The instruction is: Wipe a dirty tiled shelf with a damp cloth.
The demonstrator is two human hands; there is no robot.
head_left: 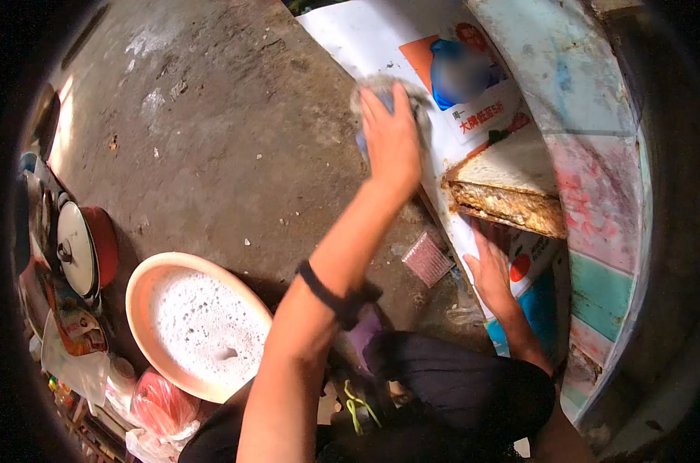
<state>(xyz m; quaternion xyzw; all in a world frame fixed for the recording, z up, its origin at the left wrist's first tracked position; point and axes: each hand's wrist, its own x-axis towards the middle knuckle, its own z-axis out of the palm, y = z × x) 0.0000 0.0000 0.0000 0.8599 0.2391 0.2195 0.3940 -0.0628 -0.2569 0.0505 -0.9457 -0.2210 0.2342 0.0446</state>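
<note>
My left hand (392,143) presses a grey, fuzzy cloth (423,112) against the left edge of a white printed panel (435,143). A dark band circles that forearm. Nearer to me, my right hand (490,270) lies on the same panel with its fingers stretched out and holds nothing. Between the two hands, a thick, pale block (512,189) with a crumbling brown edge stands out from the panel. A pink, textured square (427,260) lies on the floor beside the panel, left of my right hand.
A peach basin (139,309) full of white suds (203,324) stands at lower left. Beyond it are a lidded red pot (99,247), other cookware and plastic bags (163,401). Stained concrete floor (234,147) stretches ahead. A worn, coloured board (605,208) borders the right side.
</note>
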